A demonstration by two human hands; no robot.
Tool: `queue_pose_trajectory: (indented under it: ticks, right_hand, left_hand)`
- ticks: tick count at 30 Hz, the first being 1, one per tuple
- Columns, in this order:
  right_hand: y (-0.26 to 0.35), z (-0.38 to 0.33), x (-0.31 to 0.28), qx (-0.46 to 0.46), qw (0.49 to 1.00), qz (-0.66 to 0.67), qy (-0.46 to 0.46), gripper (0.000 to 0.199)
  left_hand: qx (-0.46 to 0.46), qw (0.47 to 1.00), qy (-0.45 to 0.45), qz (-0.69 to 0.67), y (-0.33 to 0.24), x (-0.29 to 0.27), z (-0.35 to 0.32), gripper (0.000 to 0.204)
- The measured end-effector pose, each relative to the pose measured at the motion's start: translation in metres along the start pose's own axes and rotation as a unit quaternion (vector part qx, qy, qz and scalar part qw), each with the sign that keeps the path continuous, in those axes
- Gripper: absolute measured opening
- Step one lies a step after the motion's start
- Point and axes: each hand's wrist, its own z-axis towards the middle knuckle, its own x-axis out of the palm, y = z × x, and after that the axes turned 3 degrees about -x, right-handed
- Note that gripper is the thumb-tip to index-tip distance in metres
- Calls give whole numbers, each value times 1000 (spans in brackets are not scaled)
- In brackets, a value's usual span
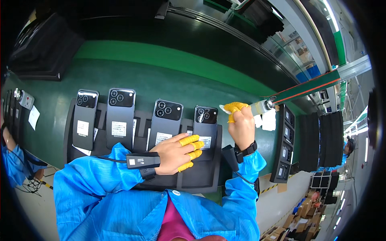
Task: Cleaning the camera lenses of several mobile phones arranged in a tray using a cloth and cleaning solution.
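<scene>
Four dark grey phones lie face down in a row on a black foam tray [201, 182]: one phone [83, 114], another [120, 116], a third [167, 120] and the rightmost phone [206, 130], each with a white label. My left hand [173, 154], yellow cots on its fingers, rests flat with fingers stretched over the lower parts of the two right-hand phones. Beyond the tray's right end, my right hand [242, 124], also in yellow cots, pinches a white wipe [225, 110]. A white bottle [261, 107] stands just past its fingers.
White paper sheets [267, 120] lie right of my right hand, beside another black tray [282, 144] of phones. Black foam trays [44, 52] are stacked at far left. A bottle [26, 99] stands near a co-worker's sleeve [18, 164]. More black stacks [321, 140] stand right.
</scene>
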Motion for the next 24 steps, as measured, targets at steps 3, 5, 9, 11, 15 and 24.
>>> queue_pose_trajectory:
  ticks: [3,5,9,11,15,24]
  right_hand:
    - [19,5,10,-32,998,40,-22,26]
    - [30,8,13,-70,994,83,-26,31]
    - [17,-7,12,-70,997,16,17,24]
    - [7,-12,1,-35,999,-25,27,22]
    - [12,-9,2,-33,998,43,-16,22]
    - [42,2,12,-72,988,129,34,28]
  left_hand:
    - [-4,1000,12,6,0,-2,0,42]
    - [-3,1000,8,8,-1,-3,1,42]
    - [1,1000,1,1,1,-3,1,42]
    - [-2,1000,4,5,1,-2,1,42]
    - [-9,1000,14,8,1,-1,1,41]
    - [1,1000,-11,-4,-1,0,-2,41]
